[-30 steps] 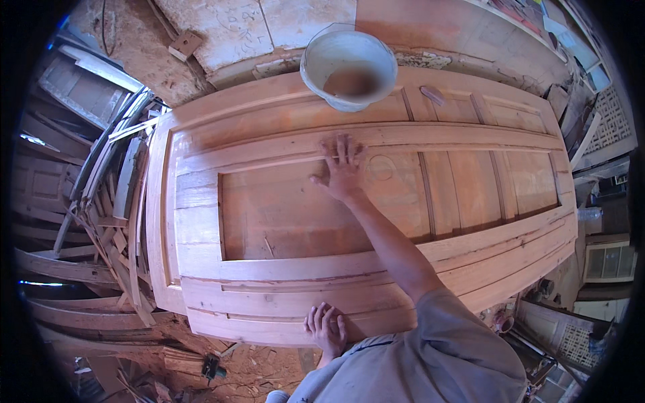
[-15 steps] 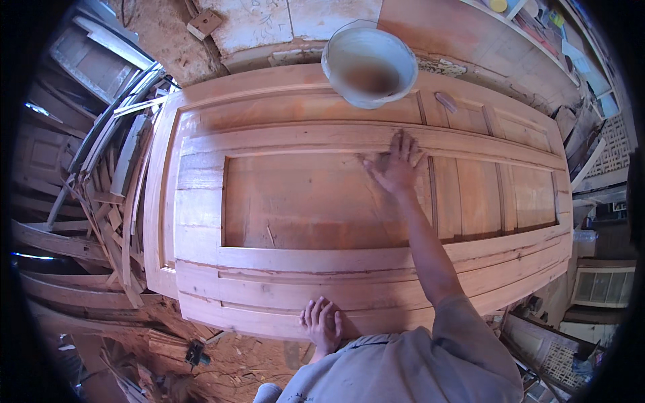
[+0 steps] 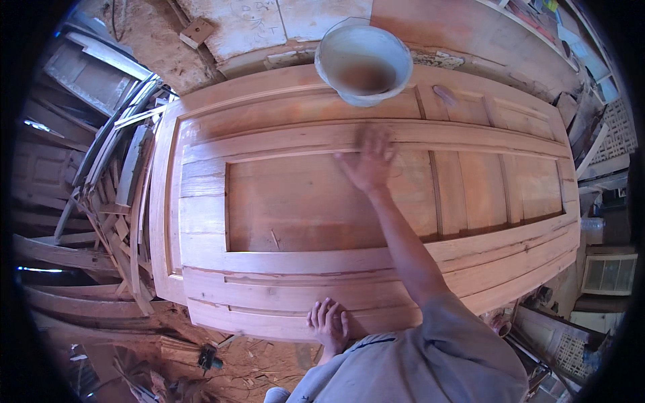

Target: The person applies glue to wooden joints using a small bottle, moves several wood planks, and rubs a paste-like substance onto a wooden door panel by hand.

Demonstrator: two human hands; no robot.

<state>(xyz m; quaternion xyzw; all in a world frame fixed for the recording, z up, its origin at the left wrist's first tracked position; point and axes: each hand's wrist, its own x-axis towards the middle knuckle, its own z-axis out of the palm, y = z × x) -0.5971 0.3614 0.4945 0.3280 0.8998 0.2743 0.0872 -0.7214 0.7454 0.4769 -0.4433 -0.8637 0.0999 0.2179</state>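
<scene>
A pale wooden panelled door (image 3: 309,260) lies flat in front of me, stacked on another panelled door (image 3: 166,221). My right hand (image 3: 369,166) reaches across to the far rail of the upper door, fingers spread and palm down, its fingertips smeared by motion. At the door's near edge, my left hand (image 3: 328,322) rests with its fingers laid over the wood, holding nothing. Beyond my right hand, a white bucket (image 3: 326,57) with brown stuff inside stands on the far part of the lower door. To its right lies a small greyish-pink oblong thing (image 3: 445,95).
Wood offcuts and long strips (image 3: 124,174) are heaped at the left. Sawdust and chips cover the floor (image 3: 259,366), where a dark tool-like thing (image 3: 209,359) lies. A small wooden block (image 3: 196,32) sits at the back left. Frames and lattice panels (image 3: 608,138) stand at the right.
My right hand has slid left along the door's far rail. My left hand stays on the near edge. The whole view has shifted slightly.
</scene>
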